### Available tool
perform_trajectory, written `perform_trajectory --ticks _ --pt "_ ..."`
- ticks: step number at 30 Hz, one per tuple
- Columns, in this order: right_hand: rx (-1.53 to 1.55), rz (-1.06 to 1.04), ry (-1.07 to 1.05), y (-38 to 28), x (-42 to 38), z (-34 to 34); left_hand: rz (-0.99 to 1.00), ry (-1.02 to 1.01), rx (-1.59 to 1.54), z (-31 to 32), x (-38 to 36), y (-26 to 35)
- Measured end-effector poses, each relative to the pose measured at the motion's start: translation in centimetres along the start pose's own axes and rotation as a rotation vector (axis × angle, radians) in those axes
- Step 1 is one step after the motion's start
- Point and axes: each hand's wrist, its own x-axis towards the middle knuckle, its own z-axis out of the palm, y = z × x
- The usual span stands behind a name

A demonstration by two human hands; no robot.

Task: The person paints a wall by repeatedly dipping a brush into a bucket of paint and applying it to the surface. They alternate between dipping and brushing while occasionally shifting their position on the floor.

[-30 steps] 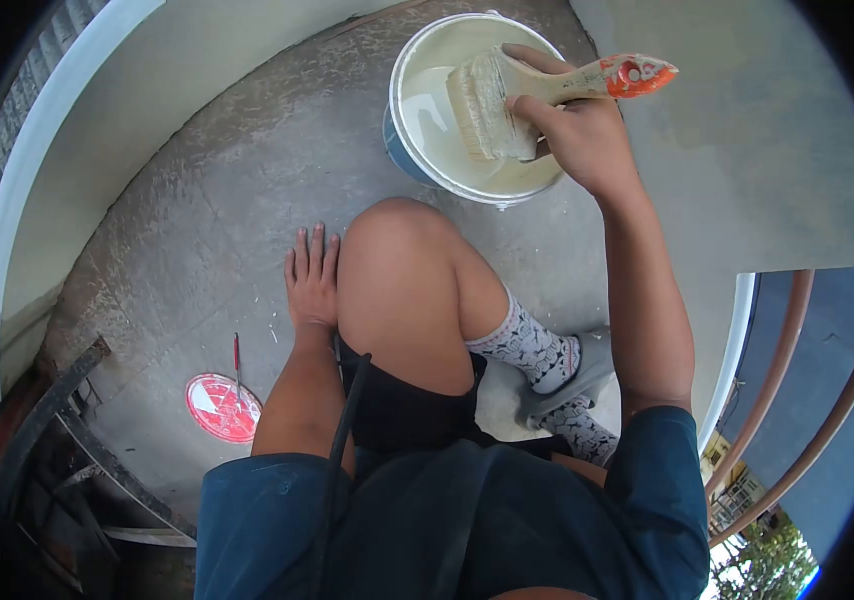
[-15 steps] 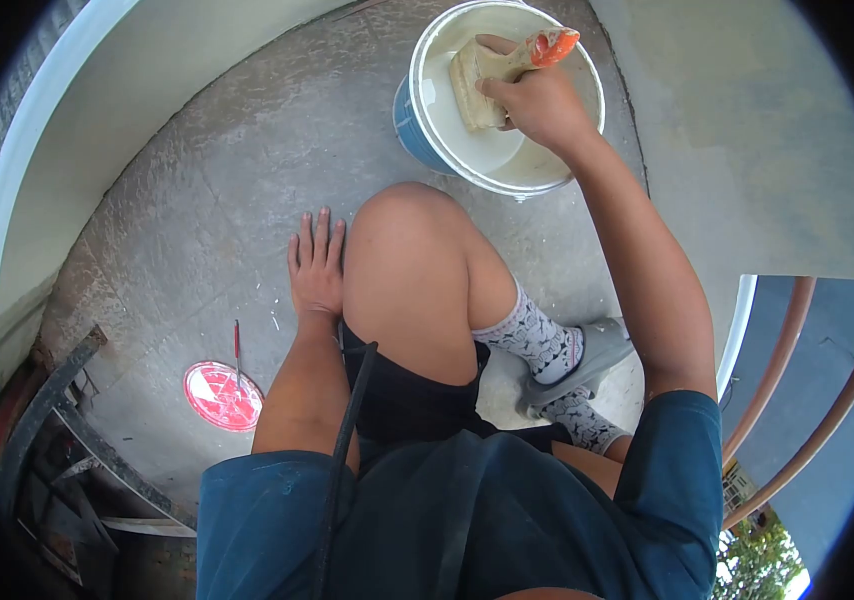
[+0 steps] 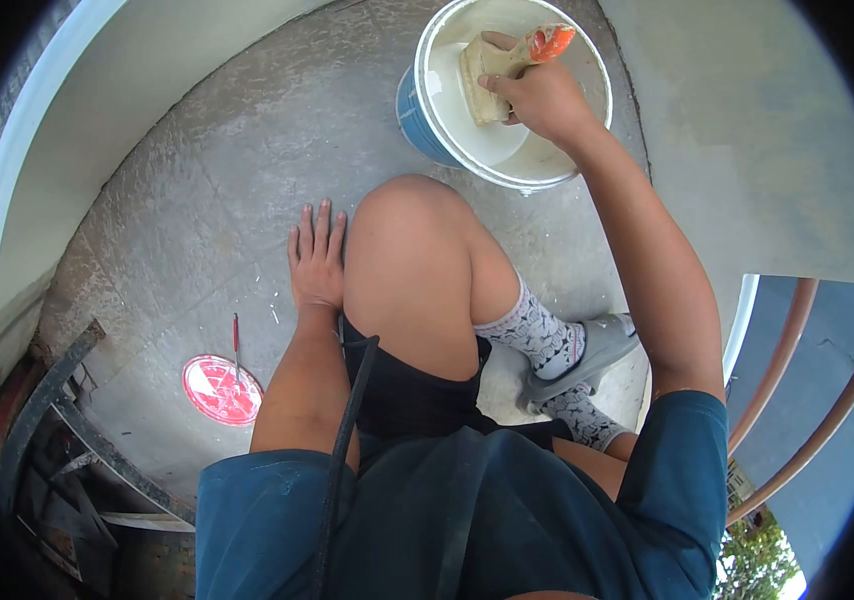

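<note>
White paint fills the bucket (image 3: 427, 110) set on the concrete floor (image 3: 207, 200) ahead of your raised knee (image 3: 412, 230). Your right hand (image 3: 542, 100) has its grip closed round the brush (image 3: 492, 75) (orange-tipped handle), bristles down inside the bucket. Your left hand (image 3: 315, 265) lies flat on the floor, fingers spread, holding nothing. Red round lid (image 3: 221, 390) lies near, a thin red tool (image 3: 237, 340) just beside it.

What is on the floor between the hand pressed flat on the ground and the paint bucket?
Nothing: in the head view, only bare, paint-flecked concrete floor lies between the left hand and the paint bucket.
</note>
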Motion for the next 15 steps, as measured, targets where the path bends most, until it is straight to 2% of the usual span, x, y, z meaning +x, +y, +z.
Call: perform_trajectory --ticks 2,8,10,13,15 --pt "0.032 0.047 -0.032 -0.2 -0.3 -0.2 0.000 -0.001 -0.003 0.1 0.0 0.0" --pt "0.085 -0.048 0.011 -1.9 -3.6 -2.8 -0.004 -0.023 -0.015 -0.2 0.1 0.0" --pt "0.300 -0.056 0.060 -3.1 -5.9 -4.2 -0.005 -0.023 -0.030 -0.3 0.1 0.1" --pt "0.409 -0.101 0.184 -3.7 -8.6 -6.3 0.020 0.041 -0.043 0.0 0.0 0.0" --pt "0.464 -0.076 0.236 -4.1 -9.8 -7.6 0.012 -0.003 0.006 0.2 0.0 -0.1"
